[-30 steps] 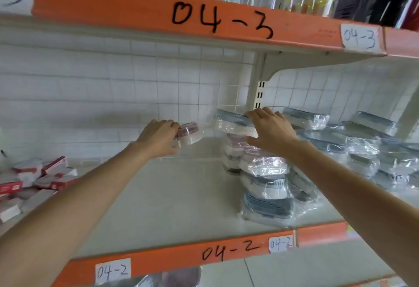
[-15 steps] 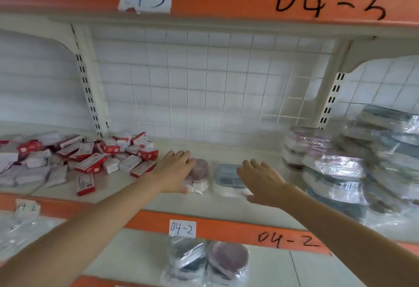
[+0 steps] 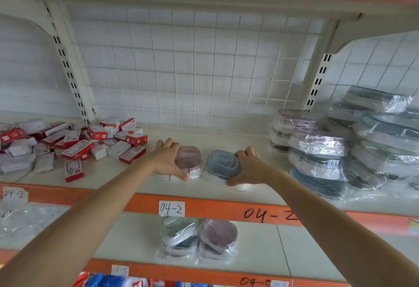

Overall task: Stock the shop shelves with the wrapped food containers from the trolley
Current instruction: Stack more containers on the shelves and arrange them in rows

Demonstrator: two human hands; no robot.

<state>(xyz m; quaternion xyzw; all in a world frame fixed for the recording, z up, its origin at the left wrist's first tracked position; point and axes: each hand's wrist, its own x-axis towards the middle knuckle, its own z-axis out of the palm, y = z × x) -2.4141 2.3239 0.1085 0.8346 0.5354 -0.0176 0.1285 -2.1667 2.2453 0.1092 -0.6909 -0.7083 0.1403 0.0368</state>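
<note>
Setting two wrapped containers side by side on the 04-2 shelf, in the bare stretch between the red boxes and the wrapped stacks. Left hand cupping the pink-lidded container, right hand curling round the grey-lidded container, probably squaring both up as a neat front row.

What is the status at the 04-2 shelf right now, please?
Left hand on pink-lidded wrapped container. Right hand on grey-lidded wrapped container. Both rest on cream shelf. Nothing in the way.
</note>
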